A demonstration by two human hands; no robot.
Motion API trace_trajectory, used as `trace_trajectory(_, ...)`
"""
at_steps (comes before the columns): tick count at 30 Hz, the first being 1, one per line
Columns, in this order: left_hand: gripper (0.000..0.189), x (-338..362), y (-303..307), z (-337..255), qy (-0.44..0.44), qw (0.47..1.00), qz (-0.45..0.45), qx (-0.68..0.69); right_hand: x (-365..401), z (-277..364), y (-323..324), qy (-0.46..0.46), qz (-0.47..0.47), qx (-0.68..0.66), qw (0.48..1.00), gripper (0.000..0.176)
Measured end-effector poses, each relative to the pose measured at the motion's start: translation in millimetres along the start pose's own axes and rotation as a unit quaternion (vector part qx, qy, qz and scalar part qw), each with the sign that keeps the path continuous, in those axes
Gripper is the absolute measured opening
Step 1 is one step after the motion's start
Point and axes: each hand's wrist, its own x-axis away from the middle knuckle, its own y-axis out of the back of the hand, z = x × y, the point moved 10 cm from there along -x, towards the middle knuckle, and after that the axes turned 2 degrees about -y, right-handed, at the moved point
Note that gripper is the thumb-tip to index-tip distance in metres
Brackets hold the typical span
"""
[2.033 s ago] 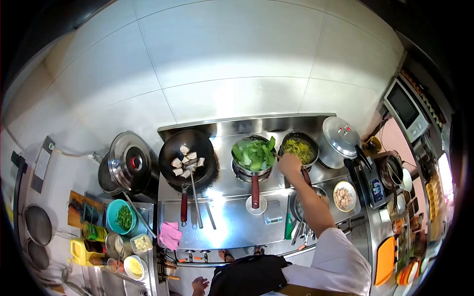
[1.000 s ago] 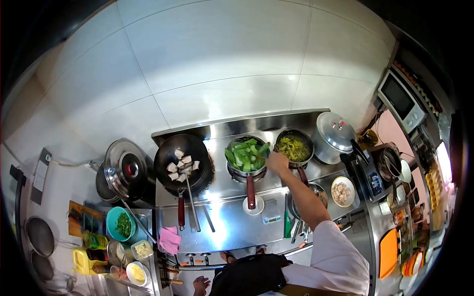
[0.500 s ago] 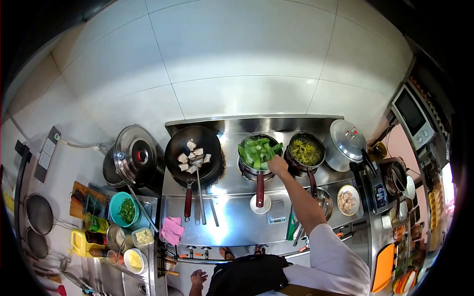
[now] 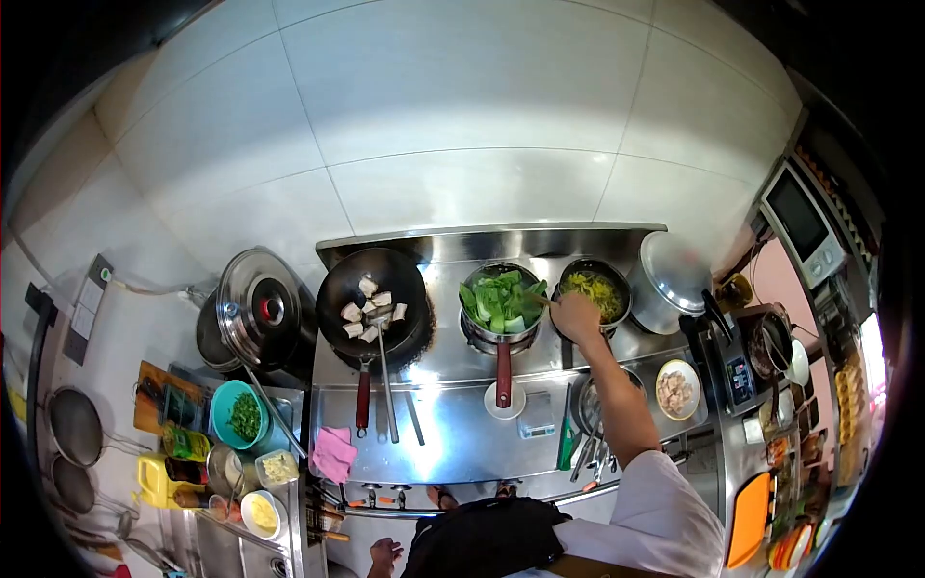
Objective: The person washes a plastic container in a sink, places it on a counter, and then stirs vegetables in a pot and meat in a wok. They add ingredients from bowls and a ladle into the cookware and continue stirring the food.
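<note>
Right hand (image 4: 576,318) sits between two pans, fist closed on a thin utensil (image 4: 542,301) reaching left into the greens pan (image 4: 502,371), likely keeping fingers off the heat; noodle pan (image 4: 624,287) just beyond its knuckles; left hand (image 4: 385,555) hangs low, grip unclear.

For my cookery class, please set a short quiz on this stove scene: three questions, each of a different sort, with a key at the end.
1. True or false: the wok holding pale cubes stands to the left of the pan of greens.
2. The right hand is nearest to: A the pan of yellow shreds; B the wok; C the pink cloth.
3. What colour is the handle on the pan of greens?
Key: 1 true; 2 A; 3 red.
</note>
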Motion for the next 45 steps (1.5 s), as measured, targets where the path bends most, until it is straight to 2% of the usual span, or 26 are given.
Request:
trace_trajectory(1,0.016,1.8,-4.0,4.0,0.027,0.997,0.030,0.064,-2.9,2.1,-6.2,-0.003,0.000,-0.001,1.000,0.028)
trace_trajectory(4,0.016,2.8,-12.8,1.8,0.014,0.993,0.073,0.088,-15.5,5.8,-32.6,0.017,-0.041,0.002,0.999,0.029)
trace_trajectory(8,0.017,1.5,-9.7,-2.9,0.001,0.999,0.028,0.044,-22.5,-0.3,-64.2,0.024,0.022,0.065,0.997,0.025)
trace_trajectory(11,0.020,1.0,-8.3,-13.1,-0.048,0.999,0.018,-0.006,-20.4,14.0,-67.0,0.064,0.057,0.068,0.994,0.026)
trace_trajectory(13,0.019,3.6,-7.7,-8.4,-0.042,0.999,0.020,-0.002,-14.6,20.2,-78.5,0.067,0.141,0.075,0.985,0.029)
trace_trajectory(14,0.019,4.5,-8.8,-6.9,-0.039,0.999,0.025,0.001,-11.9,19.5,-73.4,0.067,0.143,0.075,0.985,0.029)
trace_trajectory(16,0.019,2.4,-7.0,0.0,-0.014,1.000,0.006,0.002,-13.8,14.6,-41.6,0.018,0.073,0.045,0.996,0.027)
trace_trajectory(18,0.019,-0.3,2.0,13.7,0.014,1.000,-0.016,0.003,-10.4,22.3,-13.2,0.017,0.067,0.052,0.996,0.029)
trace_trajectory(20,0.019,-3.2,-4.1,22.7,0.046,0.997,0.046,0.052,-9.4,28.4,9.3,0.018,0.046,0.015,0.999,0.029)
trace_trajectory(21,0.019,-6.1,-2.5,22.7,0.045,0.997,0.047,0.048,-14.6,27.7,3.9,0.005,0.045,0.024,0.999,0.030)
trace_trajectory(26,0.019,-12.9,-8.2,12.5,-0.010,0.995,0.095,0.037,-31.3,3.9,-60.7,-0.003,0.062,0.031,0.998,0.030)
trace_trajectory(27,0.019,-10.6,-10.7,10.6,-0.010,0.995,0.094,0.040,-32.1,-1.8,-67.4,-0.013,0.068,0.038,0.997,0.030)
trace_trajectory(28,0.020,-6.3,-7.8,4.6,-0.014,0.998,0.056,0.031,-32.8,-4.3,-72.1,-0.024,0.075,0.044,0.996,0.029)
trace_trajectory(29,0.021,-2.8,-4.4,-0.9,-0.018,0.999,0.018,0.023,-32.6,-2.0,-68.1,-0.027,0.072,0.039,0.996,0.029)
trace_trajectory(32,0.023,8.4,-8.3,-14.6,-0.059,0.998,0.005,0.001,-19.6,19.0,-23.5,0.009,0.050,0.046,0.998,0.028)
trace_trajectory(34,0.023,12.0,-8.6,-11.4,-0.057,0.998,0.004,-0.015,-7.7,30.9,-4.0,0.032,0.035,0.021,0.999,0.029)
trace_trajectory(37,0.022,-0.6,-6.8,7.8,-0.019,1.000,0.009,-0.021,5.1,52.2,-18.4,0.078,0.108,0.046,0.990,0.027)
trace_trajectory(39,0.023,-8.7,-18.6,0.5,-0.145,0.971,0.102,-0.161,3.9,51.4,-38.2,0.088,0.110,0.051,0.989,0.028)
trace_trajectory(40,0.023,-8.7,-21.0,-3.2,-0.147,0.970,0.103,-0.162,2.8,53.1,-46.1,0.100,0.115,0.057,0.987,0.029)
trace_trajectory(42,0.022,-5.2,-9.1,11.4,0.001,1.000,0.027,0.012,1.7,51.9,-45.0,0.097,0.117,0.066,0.986,0.027)
trace_trajectory(45,0.020,1.1,-8.1,6.1,0.008,0.998,0.021,0.055,-12.6,45.9,-49.8,0.112,0.098,0.101,0.984,0.025)
